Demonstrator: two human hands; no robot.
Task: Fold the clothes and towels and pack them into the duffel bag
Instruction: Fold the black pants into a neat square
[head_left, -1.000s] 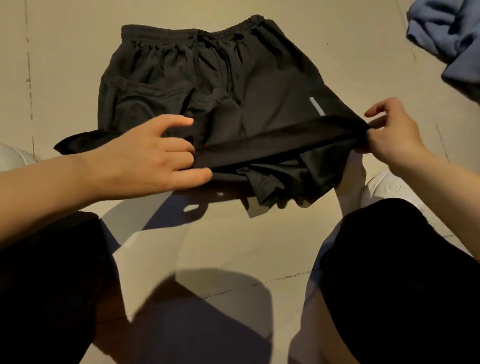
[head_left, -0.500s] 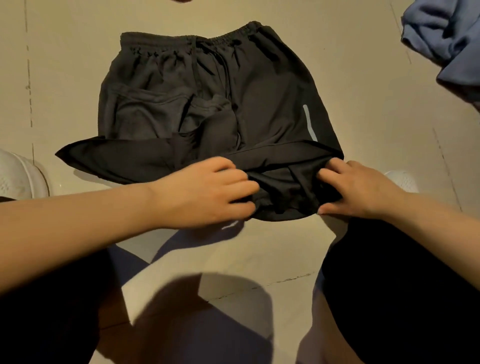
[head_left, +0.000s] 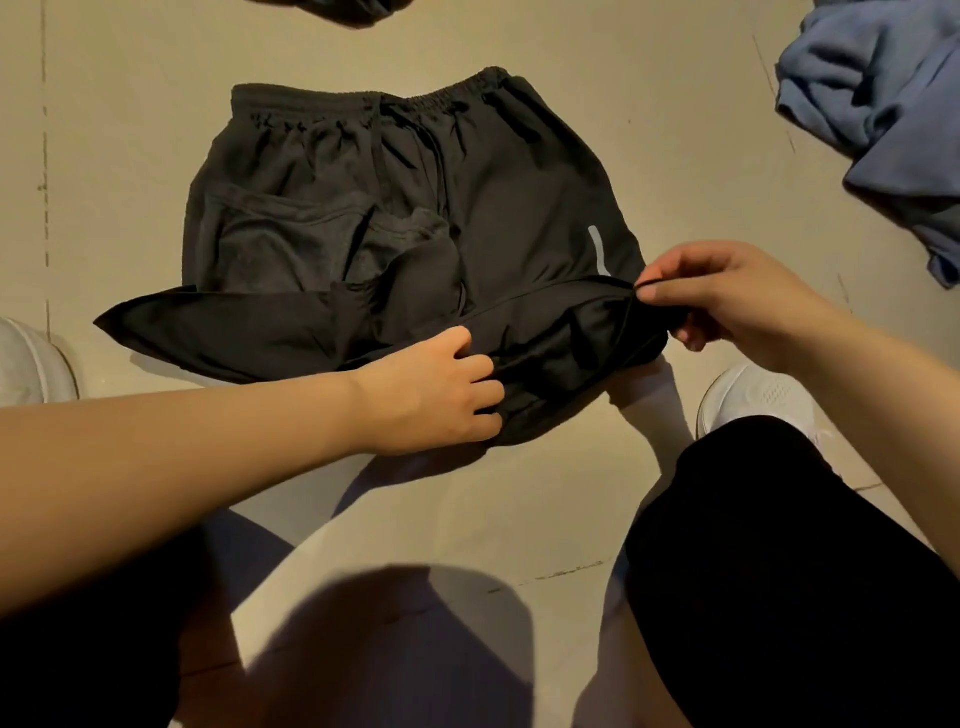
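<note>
While I am crouching over the floor (head_left: 156, 130), I am working on the black shorts (head_left: 395, 234), which are lying spread out in the middle of the frame with the waistband toward the top and the leg hems toward me. My left hand (head_left: 431, 389) is sitting at the lower centre of the garment, its fingers (head_left: 478, 374) curled into the bunched fabric of the near hem and gripping it; I am holding it there, I judge, to keep the cloth anchored while the other side gets pulled straight. My right hand (head_left: 737, 306) is at the right edge of the shorts, thumb and forefinger pinching a thin black edge of the hem just below the grey reflective stripe (head_left: 598, 249) and lifting it slightly off the floor, the remaining fingers loosely curled. Stretching the hem between two grips looks like the way to smooth out the crumpled inner layer before any fold is made, so I judge the folding of this piece is only beginning.

A blue garment (head_left: 883, 114) is lying in a heap at the upper right of the frame, well apart from the shorts and not yet folded. Another dark piece of cloth (head_left: 332, 10) is just peeking in at the top edge. My white shoes (head_left: 753, 395) are showing beside the shorts at the left and right. No duffel bag is in view.
</note>
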